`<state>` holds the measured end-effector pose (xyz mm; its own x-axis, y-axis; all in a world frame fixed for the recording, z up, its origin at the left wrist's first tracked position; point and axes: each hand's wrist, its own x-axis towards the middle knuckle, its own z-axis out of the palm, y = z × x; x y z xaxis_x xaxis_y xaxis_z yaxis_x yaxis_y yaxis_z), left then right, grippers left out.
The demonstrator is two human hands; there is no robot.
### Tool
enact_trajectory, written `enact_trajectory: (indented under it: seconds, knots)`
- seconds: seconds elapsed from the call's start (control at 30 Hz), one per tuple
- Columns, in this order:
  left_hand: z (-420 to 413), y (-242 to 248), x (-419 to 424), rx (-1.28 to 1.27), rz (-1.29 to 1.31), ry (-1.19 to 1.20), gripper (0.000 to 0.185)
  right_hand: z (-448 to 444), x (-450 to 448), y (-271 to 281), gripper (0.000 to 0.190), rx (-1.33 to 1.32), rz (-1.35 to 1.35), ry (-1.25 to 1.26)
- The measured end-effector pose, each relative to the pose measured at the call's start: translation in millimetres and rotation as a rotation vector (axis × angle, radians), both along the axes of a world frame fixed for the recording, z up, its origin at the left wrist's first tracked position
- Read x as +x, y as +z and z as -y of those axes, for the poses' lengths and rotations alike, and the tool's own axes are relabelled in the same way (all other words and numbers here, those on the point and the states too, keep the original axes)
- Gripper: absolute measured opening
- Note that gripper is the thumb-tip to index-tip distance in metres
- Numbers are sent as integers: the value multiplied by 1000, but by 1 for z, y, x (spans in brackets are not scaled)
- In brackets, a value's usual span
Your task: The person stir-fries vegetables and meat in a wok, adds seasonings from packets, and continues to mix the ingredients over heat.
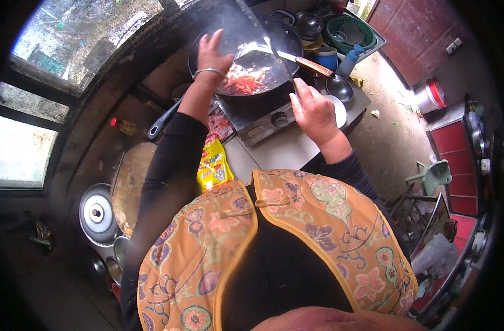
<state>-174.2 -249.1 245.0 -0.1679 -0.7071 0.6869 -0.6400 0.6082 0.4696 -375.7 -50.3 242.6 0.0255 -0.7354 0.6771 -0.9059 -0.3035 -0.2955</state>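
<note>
My left hand [214, 60], with a bracelet at the wrist, is over the near left side of a dark wok [291, 45]. Its fingers are spread and I see nothing in them. Sliced red peppers [245, 82] lie in the wok among pale chopped bits, and steam rises. My right hand [316, 109] is at the wok's near right edge, its fingers closed around a long thin dark rod [282, 62] that slants up across the wok. A spatula [314, 67] rests over the rim, wooden handle outward, metal blade inside. The wok sits on a gas stove [272, 122].
Right of the stove are a white bowl [338, 111], a metal ladle [339, 89], a blue pump bottle [351, 60] and a green basket [347, 37]. A yellow packet [214, 163] lies in front. A black handle [165, 120], round wooden board [132, 182] and pot lid [98, 213] are leftward.
</note>
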Motion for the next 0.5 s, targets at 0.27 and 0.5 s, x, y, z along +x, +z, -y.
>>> enact_trajectory:
  seconds: [0.27, 0.5]
  knots:
    - [-74, 12, 72, 137, -658, -215, 41, -5, 7, -2, 38, 33, 61, 299]
    - [-200, -17, 150, 43, -495, 61, 35, -4, 60, -35, 31, 190, 157, 781]
